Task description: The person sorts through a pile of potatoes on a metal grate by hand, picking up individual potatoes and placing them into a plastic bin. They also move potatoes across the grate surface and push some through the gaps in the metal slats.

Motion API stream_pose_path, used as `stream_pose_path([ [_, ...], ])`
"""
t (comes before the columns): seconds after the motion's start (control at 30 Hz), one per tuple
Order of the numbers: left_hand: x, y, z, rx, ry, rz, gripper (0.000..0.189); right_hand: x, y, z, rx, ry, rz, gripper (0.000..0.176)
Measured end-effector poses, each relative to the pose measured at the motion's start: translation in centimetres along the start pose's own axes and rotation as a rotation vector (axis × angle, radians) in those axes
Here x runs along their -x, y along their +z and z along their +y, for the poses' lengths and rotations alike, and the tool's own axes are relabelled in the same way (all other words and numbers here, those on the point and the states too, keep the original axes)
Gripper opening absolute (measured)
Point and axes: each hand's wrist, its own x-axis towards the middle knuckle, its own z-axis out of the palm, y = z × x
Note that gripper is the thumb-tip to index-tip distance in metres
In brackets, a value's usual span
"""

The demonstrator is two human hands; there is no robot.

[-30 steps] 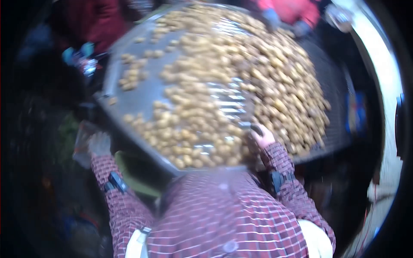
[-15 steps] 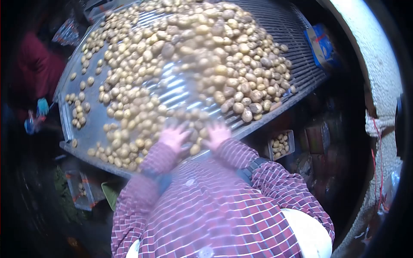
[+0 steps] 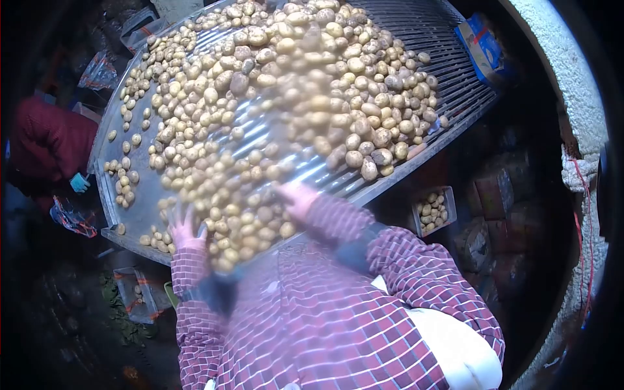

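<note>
Many potatoes (image 3: 214, 97) lie spread over a sloping sorting table (image 3: 140, 182) that has ridged metal bars. My left hand (image 3: 185, 229) rests at the left of the near heap, its fingers spread against the potatoes there. At the heap's right side is my right hand (image 3: 299, 200), blurred by motion, with its fingers stretched leftward beside the potatoes. Neither hand is closed around a potato. Some potatoes in the middle are smeared in the picture.
Another person in a dark red sleeve (image 3: 58, 136) and a teal glove (image 3: 79, 182) stands at the left. A crate of potatoes (image 3: 432, 211) sits below on the right. A blue box (image 3: 481, 49) is at the table's right edge; a clear crate (image 3: 135, 296) stands lower left.
My left hand has moved left to the heap's left side. My right hand has shifted left and turned inward. Near potatoes have been moved, and more lie between my hands.
</note>
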Motion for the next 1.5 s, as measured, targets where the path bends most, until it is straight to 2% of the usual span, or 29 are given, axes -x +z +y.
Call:
stream_pose_path([
  [0.03, 0.5, 0.3, -0.5, 0.034, 0.014, 0.026, 0.067, 1.2, -1.7, 0.7, -0.128, 0.168, 0.065, 0.036],
  [0.07, 1.0, 0.6, -0.9, 0.067, 0.027, 0.052, 0.067, 2.1, -4.0, 1.0, 0.009, 0.211, 0.158, 0.034],
  [0.1, 1.4, 0.9, -0.4, 0.16, -0.003, 0.091, 0.064, 2.3, -3.7, 3.9, 0.257, 0.133, 0.408, 0.03],
  [0.13, 1.7, 1.2, 0.0, 0.13, -0.013, 0.122, 0.062, 1.4, -4.0, 7.3, 0.476, 0.152, 0.466, 0.03],
  [0.27, 1.5, 2.3, 2.1, 0.128, -0.071, 0.208, 0.051, -0.9, -5.2, 9.6, 0.814, 0.263, 0.23, 0.039],
  [0.33, 1.3, 2.2, 3.2, 0.238, -0.071, 0.295, 0.048, -1.8, -5.4, 10.3, 0.877, 0.237, 0.244, 0.034],
  [0.4, 1.4, 2.4, 4.7, 0.459, -0.065, 0.418, 0.04, -1.3, -6.5, 10.9, 0.739, 0.053, 0.3, 0.029],
  [0.43, 1.7, 2.1, 5.9, 0.696, -0.151, 0.363, 0.036, -1.0, -6.9, 10.4, 0.598, -0.019, 0.391, 0.027],
  [0.47, 2.0, 1.7, 6.6, 0.934, -0.234, 0.305, 0.033, -1.4, -7.0, 9.5, 0.201, 0.17, 0.334, 0.036],
  [0.5, 2.1, 2.8, 5.7, 1.087, -0.279, 0.207, 0.027, -1.0, -7.0, 7.6, -0.097, 0.138, 0.265, 0.037],
  [0.53, 2.3, -0.8, 9.1, 1.388, -0.496, -0.011, 0.031, -0.5, -6.4, 6.1, -0.393, 0.109, 0.189, 0.039],
  [0.57, 2.4, -1.5, 10.7, 1.731, -0.532, -0.139, 0.032, -0.7, -4.8, 5.6, -0.215, -0.194, 0.213, 0.038],
  [0.6, 2.6, -1.7, 11.6, 2.072, -0.554, -0.278, 0.033, -0.8, -3.6, 4.7, -0.16, -0.33, 0.201, 0.037],
  [0.63, 3.1, -0.4, 11.9, 2.04, -0.494, -0.318, 0.035, -0.7, -2.6, 3.4, -0.109, -0.466, 0.192, 0.036],
  [0.67, 3.7, 0.9, 11.9, 2.006, -0.434, -0.358, 0.037, -0.7, -2.0, 2.1, -0.181, -0.436, 0.15, 0.035],
  [0.73, 5.4, -2.3, 12.3, 1.94, -0.578, -0.383, 0.034, -1.6, -1.0, 1.3, -0.161, -0.355, 0.176, 0.032],
  [0.8, 7.0, -3.3, 11.8, 1.778, -0.606, -0.364, 0.032, -3.9, 1.3, 2.5, 0.02, -0.259, 0.297, 0.03],
  [0.83, 7.8, -2.8, 10.8, 1.645, -0.568, -0.34, 0.033, -2.1, -0.3, -1.0, 0.138, -0.263, 0.139, 0.028],
  [0.93, 9.9, 2.3, 6.1, 1.867, -0.777, -0.266, 0.033, -5.1, 3.4, -1.2, 0.581, -0.275, 0.171, 0.027],
  [0.97, 10.2, 1.1, 6.4, 1.973, -0.87, -0.295, 0.032, -4.1, 1.1, -3.9, 0.653, -0.152, -0.066, 0.041],
  [1.0, 10.4, 0.3, 6.5, 2.08, -0.963, -0.323, 0.031, -4.6, 0.8, -3.8, 0.45, -0.14, -0.037, 0.042],
  [1.07, 11.6, -0.1, 6.4, 2.057, -0.964, -0.237, 0.026, -4.7, 0.4, -2.7, 0.041, -0.104, 0.013, 0.044],
  [1.13, 12.4, 0.6, 6.2, 2.091, -0.948, -0.176, 0.026, -4.2, -0.4, -3.2, 0.09, -0.085, -0.022, 0.047],
  [1.2, 13.2, 1.5, 5.4, 2.017, -0.736, -0.204, 0.022, -3.2, 0.2, -4.2, 0.11, -0.032, -0.028, 0.047],
  [1.27, 13.1, 2.1, 4.4, 2.362, -0.839, -0.32, 0.022, -3.6, 2.0, -6.2, 0.321, -0.011, -0.249, 0.05],
  [1.33, 13.2, 3.3, 3.8, 1.888, -0.707, -0.31, 0.027, -4.0, 3.5, -7.3, 0.494, 0.032, -0.326, 0.053],
  [1.4, 13.5, 4.1, 3.3, 1.735, -0.639, -0.318, 0.033, -2.5, 2.1, -7.1, 0.155, -0.037, -0.247, 0.052],
  [1.43, 12.9, 3.5, 3.9, 1.821, -0.631, -0.33, 0.036, -1.9, 1.1, -7.5, -0.01, -0.072, -0.204, 0.052],
  [1.5, 11.5, 2.2, 5.3, 1.839, -0.62, -0.354, 0.043, -1.0, 1.8, -9.3, 0.028, -0.146, -0.111, 0.051],
])
